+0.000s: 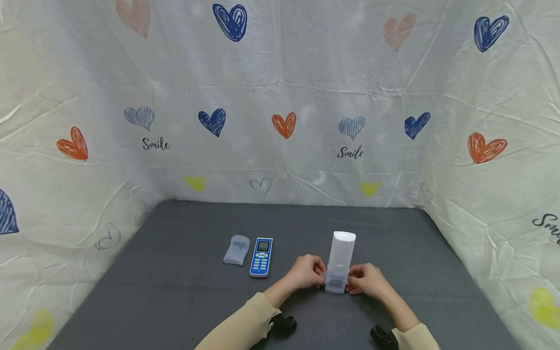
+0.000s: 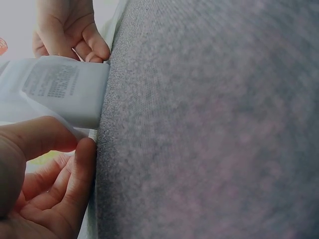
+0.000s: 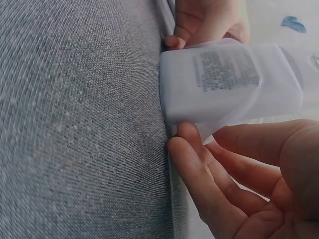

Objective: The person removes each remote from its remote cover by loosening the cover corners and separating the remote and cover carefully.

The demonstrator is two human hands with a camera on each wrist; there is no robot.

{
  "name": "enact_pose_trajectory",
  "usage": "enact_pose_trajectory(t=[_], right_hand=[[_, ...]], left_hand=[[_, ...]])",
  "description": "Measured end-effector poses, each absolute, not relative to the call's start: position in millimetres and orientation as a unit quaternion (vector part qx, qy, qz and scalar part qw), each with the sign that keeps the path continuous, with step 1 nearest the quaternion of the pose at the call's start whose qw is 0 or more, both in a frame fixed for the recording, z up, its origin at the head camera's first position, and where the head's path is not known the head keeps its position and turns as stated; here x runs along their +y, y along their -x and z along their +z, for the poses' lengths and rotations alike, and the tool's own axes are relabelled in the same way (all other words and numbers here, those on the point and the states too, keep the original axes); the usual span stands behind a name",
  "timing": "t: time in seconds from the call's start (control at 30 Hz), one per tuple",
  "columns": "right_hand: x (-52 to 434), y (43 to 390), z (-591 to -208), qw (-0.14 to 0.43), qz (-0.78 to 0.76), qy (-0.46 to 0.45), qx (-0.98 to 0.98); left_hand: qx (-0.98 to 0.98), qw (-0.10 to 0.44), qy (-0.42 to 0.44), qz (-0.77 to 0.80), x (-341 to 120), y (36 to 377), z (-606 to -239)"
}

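Head view: a dark grey table (image 1: 175, 291) stands inside a surround of white sheeting printed with coloured hearts (image 1: 284, 124) and the word "Smile". Near the middle of the near half of the table, a white remote control (image 1: 341, 253) stands on its lower end, tilted slightly away from the viewer, its printed back facing the camera. A clear, soft cover (image 1: 336, 283) wraps only its lower end. The left hand (image 1: 307, 272) pinches the left edge of this cover and the right hand (image 1: 367, 280) pinches the right edge; both hands have their fingers curled on the cover, one on each side of the remote. Cream sleeves cover both forearms.

To the left of the hands, a blue-and-white remote control (image 1: 261, 257) lies flat, face up, with its small screen at the far end. Just beside it on the left, apart from it, lies a second clear cover (image 1: 236, 249).

Left wrist view: the thumb and fingers of the left hand (image 2: 45, 174) hold a thin fold of the cover (image 2: 20, 107) at the base of the white remote (image 2: 65, 89), which touches the grey cloth (image 2: 209, 124); the right hand (image 2: 70, 30) shows beyond it.

Right wrist view: the right hand (image 3: 239, 179) grips a loose flap of the cover (image 3: 234, 117) below the label of the white remote (image 3: 219, 79); the left hand (image 3: 204, 22) appears on the far side.
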State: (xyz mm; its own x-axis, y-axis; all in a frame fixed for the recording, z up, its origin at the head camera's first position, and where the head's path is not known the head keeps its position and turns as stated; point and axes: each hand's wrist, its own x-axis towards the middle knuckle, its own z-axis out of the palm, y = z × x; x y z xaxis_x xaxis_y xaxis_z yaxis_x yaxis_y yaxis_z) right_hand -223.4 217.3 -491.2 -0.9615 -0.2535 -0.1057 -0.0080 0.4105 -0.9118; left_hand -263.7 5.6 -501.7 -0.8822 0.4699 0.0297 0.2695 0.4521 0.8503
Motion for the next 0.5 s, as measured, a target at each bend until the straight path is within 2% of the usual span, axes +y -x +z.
enact_pose_trajectory(t=[0.5], right_hand=[[227, 221, -471, 0.089, -0.504, 0.095, 0.854]], left_hand=[[0.840, 0.109, -0.217, 0.486, 4, 264, -503]])
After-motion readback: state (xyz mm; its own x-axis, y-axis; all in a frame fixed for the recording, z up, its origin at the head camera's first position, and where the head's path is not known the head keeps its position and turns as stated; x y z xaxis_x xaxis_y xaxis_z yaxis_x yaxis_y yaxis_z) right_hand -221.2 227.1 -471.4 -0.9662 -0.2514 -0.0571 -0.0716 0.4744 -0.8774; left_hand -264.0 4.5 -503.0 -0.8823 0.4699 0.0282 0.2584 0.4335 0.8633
